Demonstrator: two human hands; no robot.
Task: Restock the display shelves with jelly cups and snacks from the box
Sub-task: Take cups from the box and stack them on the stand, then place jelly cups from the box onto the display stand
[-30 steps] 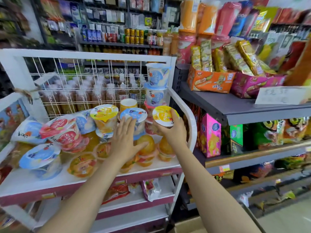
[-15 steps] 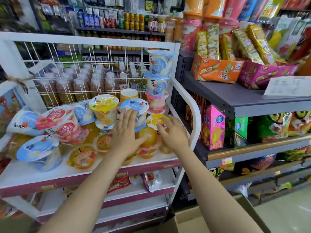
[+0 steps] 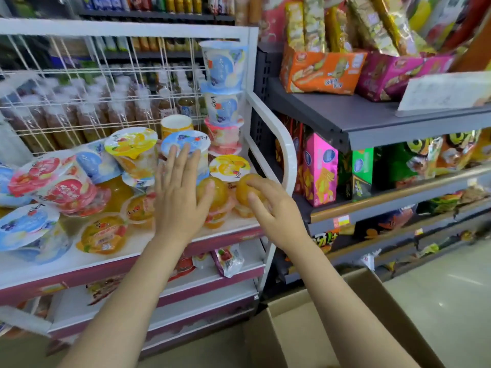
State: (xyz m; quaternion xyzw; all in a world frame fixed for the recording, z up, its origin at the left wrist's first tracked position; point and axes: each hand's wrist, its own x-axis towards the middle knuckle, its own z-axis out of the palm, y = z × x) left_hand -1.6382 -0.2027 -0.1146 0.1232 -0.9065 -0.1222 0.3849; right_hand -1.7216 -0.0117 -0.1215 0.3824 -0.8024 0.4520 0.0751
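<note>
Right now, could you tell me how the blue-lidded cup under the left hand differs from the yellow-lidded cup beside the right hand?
The blue-lidded cup stands higher than the yellow-lidded cup. The left hand lies flat against the blue-lidded cup; the right hand leaves the yellow-lidded cup untouched. Both have round foil lids and are on the same white shelf.

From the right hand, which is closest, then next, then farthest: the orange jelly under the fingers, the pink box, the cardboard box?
1. Orange jelly, under the right hand fingertips.
2. Pink box, right, on the next shelf.
3. Cardboard box, down on the floor.
</note>
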